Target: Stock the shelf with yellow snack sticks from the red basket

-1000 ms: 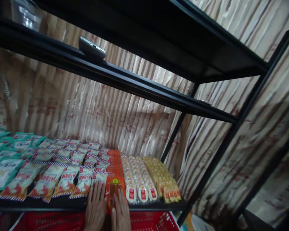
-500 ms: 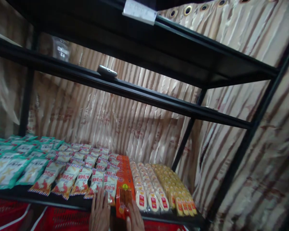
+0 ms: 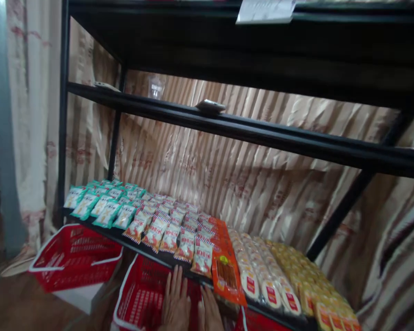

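Note:
My left hand (image 3: 176, 299) is open, fingers stretched forward at the shelf's front edge, below the white-and-red snack packets (image 3: 203, 257). To its right my right hand (image 3: 210, 311) is also open, its fingers flat and pointing at the edge near the orange snack packets (image 3: 226, 271). Neither hand holds anything; whether the fingertips touch the shelf edge I cannot tell. The orange packets lie in a row running back, the front one showing brown sticks and hanging slightly over the edge.
Teal packets (image 3: 105, 211) fill the shelf's left end. Right of the orange row lie oval white packs (image 3: 271, 294) and yellow packs (image 3: 327, 312). Red baskets (image 3: 77, 257) stand under the shelf. A dark crossbar (image 3: 262, 135) spans above, with a striped curtain (image 3: 179, 151) behind.
The view has swung left, bringing the shelf's left end and a red basket into sight. My right hand has come off the front orange packet and now lies left of it.

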{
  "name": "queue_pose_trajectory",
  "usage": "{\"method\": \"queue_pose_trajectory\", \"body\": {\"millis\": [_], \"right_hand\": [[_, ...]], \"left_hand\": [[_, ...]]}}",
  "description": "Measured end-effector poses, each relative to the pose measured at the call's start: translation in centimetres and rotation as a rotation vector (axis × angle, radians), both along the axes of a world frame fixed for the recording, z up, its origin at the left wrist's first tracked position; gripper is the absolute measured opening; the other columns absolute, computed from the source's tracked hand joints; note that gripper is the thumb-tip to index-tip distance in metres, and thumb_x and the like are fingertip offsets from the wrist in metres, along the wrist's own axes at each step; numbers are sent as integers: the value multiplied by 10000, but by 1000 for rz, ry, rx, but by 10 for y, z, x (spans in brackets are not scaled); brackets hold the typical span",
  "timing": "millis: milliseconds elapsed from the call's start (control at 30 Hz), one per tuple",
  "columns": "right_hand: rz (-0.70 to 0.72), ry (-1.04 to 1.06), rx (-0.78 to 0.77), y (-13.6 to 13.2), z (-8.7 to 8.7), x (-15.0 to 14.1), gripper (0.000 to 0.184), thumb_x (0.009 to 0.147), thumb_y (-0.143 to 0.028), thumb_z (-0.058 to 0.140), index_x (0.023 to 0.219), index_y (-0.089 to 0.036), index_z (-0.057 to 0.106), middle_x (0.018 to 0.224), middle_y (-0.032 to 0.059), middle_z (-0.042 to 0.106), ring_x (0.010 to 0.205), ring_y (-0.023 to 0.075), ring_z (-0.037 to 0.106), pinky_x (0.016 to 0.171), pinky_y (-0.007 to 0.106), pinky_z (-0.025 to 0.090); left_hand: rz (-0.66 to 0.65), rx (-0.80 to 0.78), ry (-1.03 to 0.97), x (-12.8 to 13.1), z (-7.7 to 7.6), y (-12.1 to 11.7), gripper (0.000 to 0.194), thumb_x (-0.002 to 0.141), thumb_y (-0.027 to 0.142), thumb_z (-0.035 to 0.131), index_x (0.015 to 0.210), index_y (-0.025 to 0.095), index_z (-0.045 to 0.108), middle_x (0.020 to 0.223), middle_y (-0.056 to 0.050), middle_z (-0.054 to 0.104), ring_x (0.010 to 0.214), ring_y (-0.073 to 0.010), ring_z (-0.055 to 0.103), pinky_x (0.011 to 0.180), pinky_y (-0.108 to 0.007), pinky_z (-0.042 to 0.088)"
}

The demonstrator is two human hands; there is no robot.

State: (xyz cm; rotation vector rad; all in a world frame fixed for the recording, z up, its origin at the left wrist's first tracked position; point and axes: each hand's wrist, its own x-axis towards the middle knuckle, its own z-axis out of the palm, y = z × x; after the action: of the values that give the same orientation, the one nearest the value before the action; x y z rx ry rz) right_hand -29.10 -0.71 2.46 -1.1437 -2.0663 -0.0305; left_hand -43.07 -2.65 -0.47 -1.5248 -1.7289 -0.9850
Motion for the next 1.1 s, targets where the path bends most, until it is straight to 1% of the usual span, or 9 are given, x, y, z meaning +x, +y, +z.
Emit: {"method": "queue_pose_trajectory", "body": {"millis": [133,267,367,467,600,767,933,1000,1100], "right_hand": [[13,-12,-148,-26,-6,-32,651,930,-509,187,1252,-89,568,1337,153,525,1250,272,486,1019,473,443],[48,-22,-142,-35,-4,-68,655,938,-497,188,1272,-54,536,1370,180,481,1299,267,424,1049,471,404],[65,-4,-79,-22,3,-101,599,949,-467,212,1321,-87,488,1444,159,391,1366,244,315,1087,464,347],[78,-1,-60,3,15,-134,578,955,-444,212,1385,-107,401,1510,132,271,1416,242,180,1116,490,279],[55,-14,-75,40,22,-167,617,950,-479,174,1384,-105,403,1527,136,221,1420,251,153,1108,487,281],[58,-114,-121,64,10,-184,715,943,-515,108,1324,-33,475,1450,196,364,1389,264,251,1101,469,291],[17,-66,-104,67,-2,-188,647,946,-505,158,1332,-96,477,1464,143,362,1395,233,251,1108,450,295],[13,-25,-75,74,-9,-187,619,944,-491,205,1344,-92,460,1486,151,318,1381,251,284,1087,458,337],[85,-36,36,95,-19,-189,562,936,-472,262,1370,-161,437,1452,125,390,1360,278,328,1054,512,375]], "left_hand": [[3,-186,-62,-36,16,-40,434,852,265,441,1258,152,544,1412,-128,448,1351,-249,335,1068,-449,331],[15,-268,-78,-87,25,-54,463,872,272,430,1312,143,491,1460,-144,370,1386,-260,258,1097,-457,290],[27,-318,-87,-120,40,-47,499,879,262,420,1375,201,413,1500,-120,299,1396,-269,230,1094,-474,286],[42,-363,-138,-144,60,-27,539,883,267,412,1415,211,342,1522,-108,247,1410,-265,186,1091,-459,293],[-5,-414,-166,-162,74,2,524,897,283,377,1414,205,345,1503,-109,296,1399,-266,220,1096,-458,288],[-60,-471,-178,-173,60,22,519,888,267,361,1393,149,376,1459,-108,382,1363,-242,313,1092,-439,306],[-56,-408,-125,-176,38,29,553,859,222,367,1409,161,348,1465,-87,379,1359,-228,320,1073,-440,327],[-24,-335,-78,-174,29,34,560,841,209,388,1400,176,367,1442,-70,420,1338,-225,354,1050,-426,352],[35,-124,34,-171,17,46,560,809,201,431,1369,207,421,1379,-40,504,1273,-212,435,1004,-382,391]]}}
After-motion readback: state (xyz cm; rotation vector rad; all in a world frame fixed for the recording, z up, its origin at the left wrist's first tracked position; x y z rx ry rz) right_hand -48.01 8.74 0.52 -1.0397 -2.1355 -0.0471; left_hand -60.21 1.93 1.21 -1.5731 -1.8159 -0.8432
